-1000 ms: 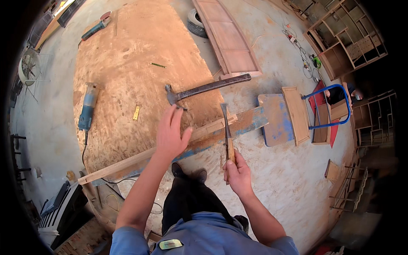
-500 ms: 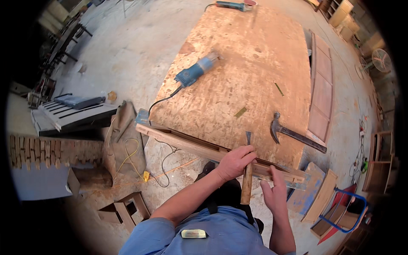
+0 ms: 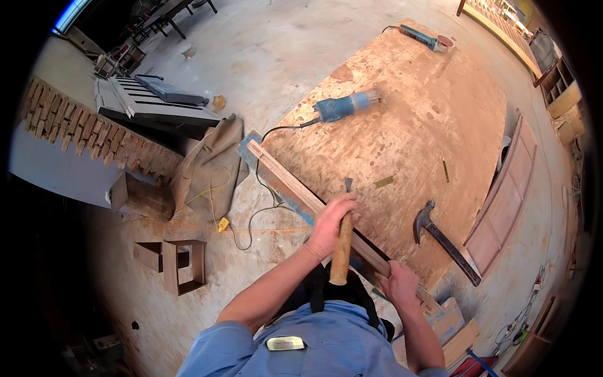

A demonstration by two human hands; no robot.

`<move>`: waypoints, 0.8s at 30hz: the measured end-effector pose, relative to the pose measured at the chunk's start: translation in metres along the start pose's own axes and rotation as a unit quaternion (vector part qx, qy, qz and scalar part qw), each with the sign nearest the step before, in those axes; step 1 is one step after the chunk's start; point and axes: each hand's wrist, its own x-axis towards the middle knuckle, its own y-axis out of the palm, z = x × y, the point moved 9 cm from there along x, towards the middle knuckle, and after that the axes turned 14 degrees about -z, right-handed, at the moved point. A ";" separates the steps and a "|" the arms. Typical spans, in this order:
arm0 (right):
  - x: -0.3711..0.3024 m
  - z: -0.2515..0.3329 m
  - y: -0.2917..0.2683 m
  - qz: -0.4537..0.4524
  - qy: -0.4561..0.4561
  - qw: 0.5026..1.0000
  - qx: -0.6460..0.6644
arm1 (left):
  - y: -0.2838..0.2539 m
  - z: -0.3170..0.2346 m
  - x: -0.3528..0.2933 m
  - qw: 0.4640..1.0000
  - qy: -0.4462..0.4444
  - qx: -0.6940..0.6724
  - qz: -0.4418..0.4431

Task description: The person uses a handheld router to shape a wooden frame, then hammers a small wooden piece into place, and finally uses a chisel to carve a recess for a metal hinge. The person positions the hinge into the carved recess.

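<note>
My left hand (image 3: 336,221) is closed around a chisel (image 3: 341,257), its wooden handle pointing back toward me and its metal tip toward the bench. The same hand lies against a long, narrow wooden rail (image 3: 289,181) that runs along the bench's near edge. Farther right, my right hand (image 3: 400,283) is wrapped round the rail near its right end. A claw hammer (image 3: 445,244) with a dark handle lies on the bench to the right of both hands.
On the plywood bench top (image 3: 402,151) lie a blue corded power tool (image 3: 345,107), an angle grinder (image 3: 424,39) and small strips (image 3: 384,181). A panelled wooden board (image 3: 502,201) stands along the right side. Small wooden frames (image 3: 183,267) and a cable (image 3: 251,235) are on the floor at left.
My right hand, open over the rail before, has closed on it. The rail looks turned, with a different face up. My left hand keeps the chisel; the whole view has swung round.
</note>
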 end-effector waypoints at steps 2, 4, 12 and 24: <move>-0.007 -0.007 0.000 0.011 0.006 1.000 0.002 | -0.034 0.027 -0.003 0.994 -0.068 -0.029 -0.078; -0.011 -0.014 -0.003 0.020 0.008 1.000 0.005 | -0.076 0.038 0.004 0.986 -0.137 0.045 -0.085; -0.022 -0.029 -0.008 0.044 -0.001 0.999 0.001 | -0.204 0.088 -0.004 0.929 -0.302 -0.074 -0.203; 0.000 0.009 -0.025 0.092 -0.006 0.995 -0.025 | -0.198 0.127 -0.002 0.914 -0.338 -0.069 -0.215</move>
